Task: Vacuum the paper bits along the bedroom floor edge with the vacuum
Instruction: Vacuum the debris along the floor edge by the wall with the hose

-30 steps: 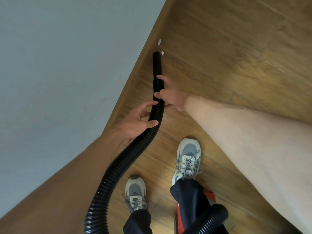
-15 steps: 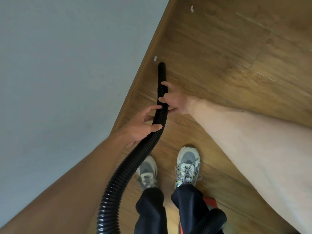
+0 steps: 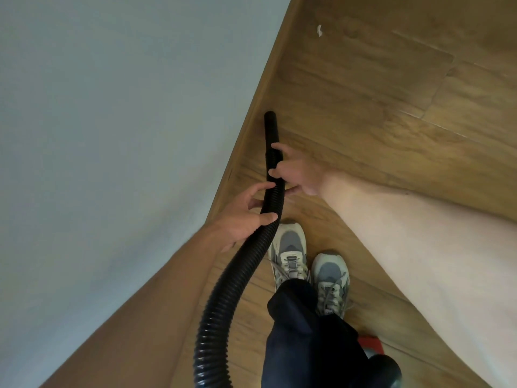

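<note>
Gripping the vacuum hose (image 3: 246,261), the left hand (image 3: 246,217) closes behind the right hand (image 3: 296,175), which clasps the nozzle (image 3: 270,130). Its long axis follows the floor's wall edge toward a paper bit (image 3: 319,30) well ahead; the right hand is nearer.

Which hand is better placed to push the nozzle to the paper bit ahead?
Right hand: it grips the hose nearest the nozzle, toward the paper bit. Left hand holds farther back.
</note>
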`<state>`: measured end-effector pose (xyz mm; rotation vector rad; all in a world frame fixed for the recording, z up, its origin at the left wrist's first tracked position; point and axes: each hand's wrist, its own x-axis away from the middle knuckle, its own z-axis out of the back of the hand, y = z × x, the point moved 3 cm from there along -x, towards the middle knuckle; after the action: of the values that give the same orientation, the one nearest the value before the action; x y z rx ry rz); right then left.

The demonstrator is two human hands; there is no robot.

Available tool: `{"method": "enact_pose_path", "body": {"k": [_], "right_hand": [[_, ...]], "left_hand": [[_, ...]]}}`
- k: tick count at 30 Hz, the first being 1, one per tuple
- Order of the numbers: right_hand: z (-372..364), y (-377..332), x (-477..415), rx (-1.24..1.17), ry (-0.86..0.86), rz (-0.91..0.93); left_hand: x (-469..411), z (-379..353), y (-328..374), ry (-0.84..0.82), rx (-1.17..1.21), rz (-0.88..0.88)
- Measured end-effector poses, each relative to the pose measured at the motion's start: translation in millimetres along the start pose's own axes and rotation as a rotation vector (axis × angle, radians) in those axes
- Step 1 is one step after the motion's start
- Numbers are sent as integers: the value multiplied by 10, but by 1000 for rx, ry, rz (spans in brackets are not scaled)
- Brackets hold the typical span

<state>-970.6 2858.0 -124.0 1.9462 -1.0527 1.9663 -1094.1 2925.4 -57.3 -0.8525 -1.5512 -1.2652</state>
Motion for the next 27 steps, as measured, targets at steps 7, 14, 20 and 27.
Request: {"method": "enact_pose_path", "body": {"k": [7,14,20,27], "right_hand": [[30,14,-46,5,12,19],[182,-149,-111,0,56,32],[304,-303,-151,26,44,-4],[525,-507,-103,100,70,-34]], "left_hand": [[-56,-86,-4,31,20,-4],[-158,-48,204,-9,67,-1],[-224,49,372,-74,174,49],[-275,-58,717,-158,263,84]]}}
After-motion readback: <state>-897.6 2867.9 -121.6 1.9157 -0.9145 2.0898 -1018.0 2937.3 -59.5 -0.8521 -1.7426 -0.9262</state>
